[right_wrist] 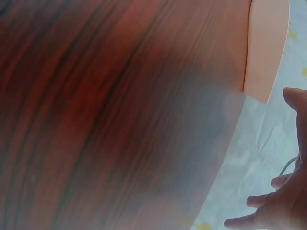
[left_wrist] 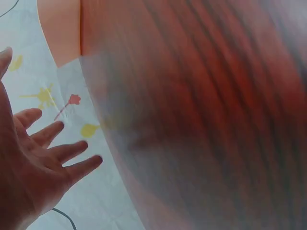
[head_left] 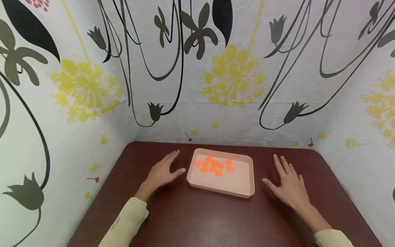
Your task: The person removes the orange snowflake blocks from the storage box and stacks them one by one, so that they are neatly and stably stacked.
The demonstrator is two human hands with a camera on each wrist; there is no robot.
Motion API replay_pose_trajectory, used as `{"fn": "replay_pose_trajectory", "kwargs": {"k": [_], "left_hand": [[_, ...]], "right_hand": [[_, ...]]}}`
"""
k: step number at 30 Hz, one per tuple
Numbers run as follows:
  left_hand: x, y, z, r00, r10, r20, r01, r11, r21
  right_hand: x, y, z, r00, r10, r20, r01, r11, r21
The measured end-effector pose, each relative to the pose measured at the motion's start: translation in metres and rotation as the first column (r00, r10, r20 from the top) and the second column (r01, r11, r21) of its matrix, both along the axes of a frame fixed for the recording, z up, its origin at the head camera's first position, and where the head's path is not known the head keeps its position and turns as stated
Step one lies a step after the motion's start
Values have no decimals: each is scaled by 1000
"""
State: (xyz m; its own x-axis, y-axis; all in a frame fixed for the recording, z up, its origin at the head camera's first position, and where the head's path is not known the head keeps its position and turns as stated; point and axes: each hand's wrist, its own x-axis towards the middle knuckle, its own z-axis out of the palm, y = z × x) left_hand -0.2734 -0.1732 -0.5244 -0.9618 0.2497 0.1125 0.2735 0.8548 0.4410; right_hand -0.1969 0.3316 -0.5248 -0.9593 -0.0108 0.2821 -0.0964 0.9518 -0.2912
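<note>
A shallow pink tray lies on the table between my two hands. Several flat, round orange discs are spread inside it, mostly toward its left and middle; a few overlap or touch. To the left of the tray is my left hand, its fingers extended and the thumb apart, holding nothing. My right hand is at the tray's right side, fingers spread and likewise holding nothing. Both wrist views show the tray's outer wall near the hand, without contact. The discs are hidden in those views.
The dark reddish-brown wooden table has rounded far corners. A white cloth printed with grey stems, black leaves and yellow flowers hangs behind it and along both sides.
</note>
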Motion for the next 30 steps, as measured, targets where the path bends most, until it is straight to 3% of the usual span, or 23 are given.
{"fn": "replay_pose_trajectory", "kwargs": {"k": [5, 11, 17, 24, 30], "left_hand": [[3, 6, -1, 998, 16, 56, -22, 993, 119], [3, 12, -4, 995, 39, 97, -68, 946, 317], [1, 23, -6, 991, 38, 130, -83, 928, 364], [-1, 37, -8, 974, 28, 225, -133, 873, 469], [-3, 46, -8, 952, 38, 304, -196, 837, 510]], "right_hand": [[0, -11, 2, 996, 44, -81, -44, 999, -4], [-3, -24, 2, 988, 32, -150, -38, 999, -38], [-6, -32, 0, 983, 32, -180, -39, 999, -36], [-11, -45, -2, 965, 76, -249, -92, 994, -55], [-14, -61, -1, 971, 90, -223, -109, 991, -73]]}}
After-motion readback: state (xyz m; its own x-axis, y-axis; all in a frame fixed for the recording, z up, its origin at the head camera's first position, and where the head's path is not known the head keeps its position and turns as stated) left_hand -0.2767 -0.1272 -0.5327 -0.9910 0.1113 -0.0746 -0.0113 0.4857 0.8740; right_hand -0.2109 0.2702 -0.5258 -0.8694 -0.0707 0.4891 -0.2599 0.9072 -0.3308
